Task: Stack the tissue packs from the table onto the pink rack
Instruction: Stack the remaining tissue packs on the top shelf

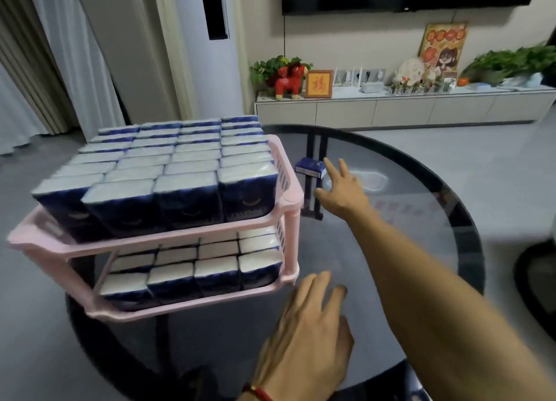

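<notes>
A two-tier pink rack stands on the left part of a round dark glass table. Both tiers are packed with several rows of blue-and-white tissue packs. One loose tissue pack lies on the glass just right of the rack's far corner. My right hand stretches out over the table with straight, spread fingers, its fingertips right beside that pack and holding nothing. My left hand, a red string at its wrist, hovers flat and relaxed over the table's near side, right of the rack's lower tier.
Behind the table runs a low white cabinet with plants, a red toy horse and a framed picture. A tall white air-conditioner unit and curtains stand at the back left. A dark rounded object sits at the right edge.
</notes>
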